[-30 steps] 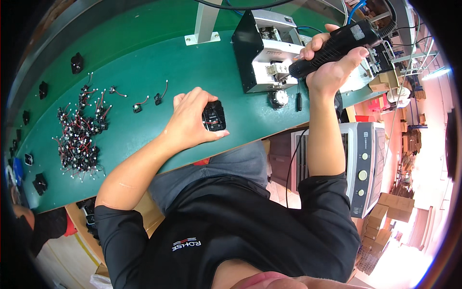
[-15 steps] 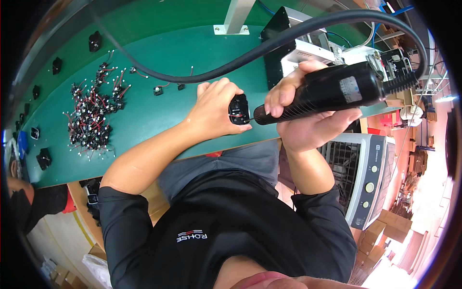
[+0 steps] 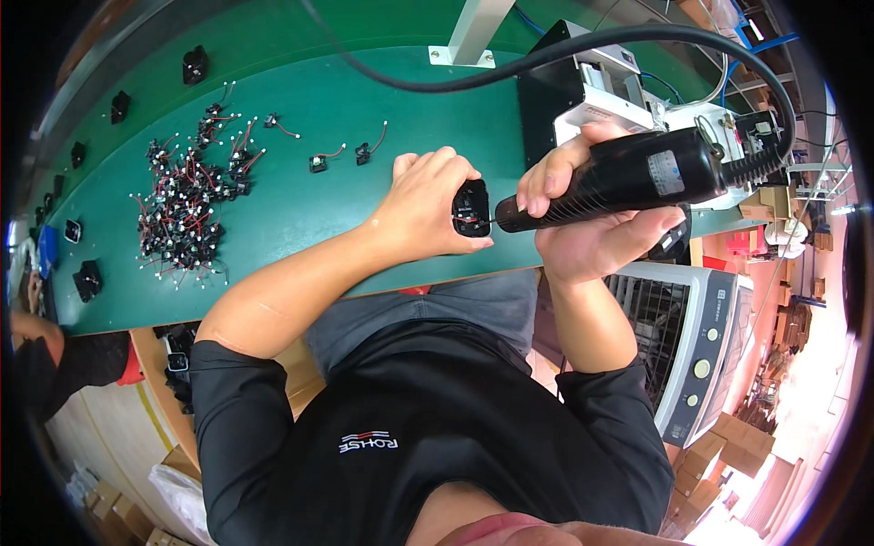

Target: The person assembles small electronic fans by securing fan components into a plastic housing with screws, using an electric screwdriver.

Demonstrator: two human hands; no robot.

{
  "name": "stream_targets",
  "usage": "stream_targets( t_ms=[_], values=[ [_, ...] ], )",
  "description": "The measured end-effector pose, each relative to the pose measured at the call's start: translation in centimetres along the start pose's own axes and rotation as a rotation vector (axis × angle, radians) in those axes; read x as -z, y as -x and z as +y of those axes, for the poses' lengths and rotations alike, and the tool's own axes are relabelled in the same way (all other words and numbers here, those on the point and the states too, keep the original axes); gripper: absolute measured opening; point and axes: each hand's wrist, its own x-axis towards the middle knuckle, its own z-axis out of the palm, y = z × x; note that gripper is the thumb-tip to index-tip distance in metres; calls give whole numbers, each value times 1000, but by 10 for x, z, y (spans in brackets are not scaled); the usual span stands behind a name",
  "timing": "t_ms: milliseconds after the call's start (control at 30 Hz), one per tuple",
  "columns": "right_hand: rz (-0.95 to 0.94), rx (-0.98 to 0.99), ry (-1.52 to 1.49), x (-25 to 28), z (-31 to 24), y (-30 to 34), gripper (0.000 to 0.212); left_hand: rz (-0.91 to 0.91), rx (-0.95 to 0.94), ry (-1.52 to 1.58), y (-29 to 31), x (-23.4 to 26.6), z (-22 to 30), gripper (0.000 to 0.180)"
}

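My left hand [image 3: 424, 205] grips a small black plastic part [image 3: 472, 208] with red wires inside, holding it against the green table [image 3: 300, 173]. My right hand [image 3: 592, 227] is wrapped around a thick black electric screwdriver [image 3: 637, 177], held level. The screwdriver's tip touches the right side of the black part. A black cable [image 3: 583, 45] arcs from the tool's rear end up and over to the left.
A pile of small black parts with red wires [image 3: 187, 205] lies on the table to the left, with two loose ones [image 3: 339, 156] nearer. A white and black machine [image 3: 592, 91] stands behind my right hand. A grey appliance [image 3: 692, 337] sits below right. Another person's arm [image 3: 36, 337] shows at far left.
My right hand brought the screwdriver down from the machine to the black part. The tool's tip now meets the part held in my left hand.
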Motion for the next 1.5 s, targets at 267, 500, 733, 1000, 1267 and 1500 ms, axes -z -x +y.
stream_targets(
  t_ms=[267, 500, 733, 1000, 1267, 1500],
  values=[
    [-43, -41, -34, 6, 4, 6, 100, -22, 26, -8, 1, 0, 1, 73],
    [-37, -64, -92, 5, 4, 9, 97, -4, 25, 46, -1, 2, -2, 70],
    [-52, -162, -86, 4, 11, 3, 99, -9, 0, 79, -4, 6, -3, 70],
    [-26, -108, -106, -23, -50, -72, 95, 84, -11, -145, -29, 74, -14, 72],
    [-245, -511, 576, -37, 14, -51, 49, 286, 405, -556, -102, 141, -194, 72],
    [-560, -402, 1084, -52, 38, -43, 52, 110, 181, -941, -33, 141, -138, 65]
  ],
)
